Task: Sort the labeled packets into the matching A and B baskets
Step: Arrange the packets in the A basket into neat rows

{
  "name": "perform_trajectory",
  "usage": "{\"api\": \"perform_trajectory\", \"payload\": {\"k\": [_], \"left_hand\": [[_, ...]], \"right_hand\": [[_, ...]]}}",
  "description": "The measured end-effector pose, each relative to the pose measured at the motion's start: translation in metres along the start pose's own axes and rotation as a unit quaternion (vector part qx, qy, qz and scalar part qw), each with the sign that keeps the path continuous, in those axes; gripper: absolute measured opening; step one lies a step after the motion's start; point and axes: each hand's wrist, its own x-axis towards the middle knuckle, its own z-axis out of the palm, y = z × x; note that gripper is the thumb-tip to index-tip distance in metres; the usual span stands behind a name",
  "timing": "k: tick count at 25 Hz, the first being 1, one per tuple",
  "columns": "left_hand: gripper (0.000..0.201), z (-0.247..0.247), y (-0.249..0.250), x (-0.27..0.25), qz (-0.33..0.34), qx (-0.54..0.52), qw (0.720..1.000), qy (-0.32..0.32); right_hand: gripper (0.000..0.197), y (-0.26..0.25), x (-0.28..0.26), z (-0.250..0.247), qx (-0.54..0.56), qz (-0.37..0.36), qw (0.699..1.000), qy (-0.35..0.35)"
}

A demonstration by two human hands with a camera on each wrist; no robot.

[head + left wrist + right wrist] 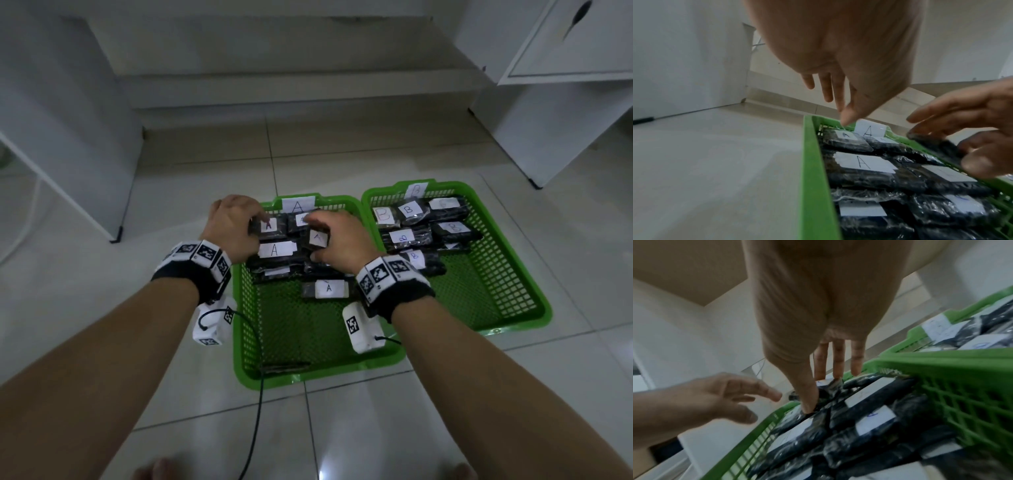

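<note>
Two green mesh baskets sit side by side on the pale tiled floor [359, 150], rims almost touching. The A basket [245, 329] lies at the centre of the head view and the B basket [507, 274] at 3 o'clock from it, each with a paper letter tag on its far rim. Black wrapped packets fill the far half of both baskets, leaving bare mesh toward 6 o'clock. The right hand [337, 241] pinches an A packet [318, 237] between thumb and fingers, above the pile at the A basket's far right. The left hand [231, 224], fingers loosely spread and grasping nothing, hovers over the far left corner, fingertips at another A packet [270, 229]. Open tile stretches toward 9 o'clock and 6 o'clock. White cabinets [68, 120] stand at 10 and 2 o'clock, with a low step [291, 85] at 12.
</note>
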Motion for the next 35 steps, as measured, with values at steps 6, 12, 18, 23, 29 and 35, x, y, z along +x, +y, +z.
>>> {"api": "perform_trajectory", "payload": {"k": [6,12,18,23,29,35], "left_hand": [[0.041,-0.001,-0.032,-0.022,-0.009,-0.095,0.99,0.103],[0.036,0.003,-0.042,-0.037,0.018,-0.108,0.987,0.117],[0.013,-0.006,-0.011,-0.044,0.093,-0.093,0.987,0.091],[0.015,0.006,0.048,-0.06,0.087,-0.053,0.93,-0.352],[0.033,0.047,0.057,-0.083,0.111,0.05,0.852,-0.509],[0.012,0.03,0.057,-0.062,0.077,0.021,0.871,-0.485]], "right_hand": [[0.045,-0.052,0.026,0.042,-0.111,-0.1,0.987,-0.058],[0.041,-0.058,0.034,0.062,-0.1,-0.108,0.987,-0.069],[0.038,-0.057,0.028,0.053,-0.079,-0.125,0.988,-0.04],[0.014,-0.025,0.009,0.017,-0.077,-0.043,0.993,-0.081],[0.013,-0.001,-0.013,0.002,-0.084,0.058,0.987,-0.128],[0.018,0.006,-0.018,0.0,-0.172,0.091,0.967,-0.166]]}}
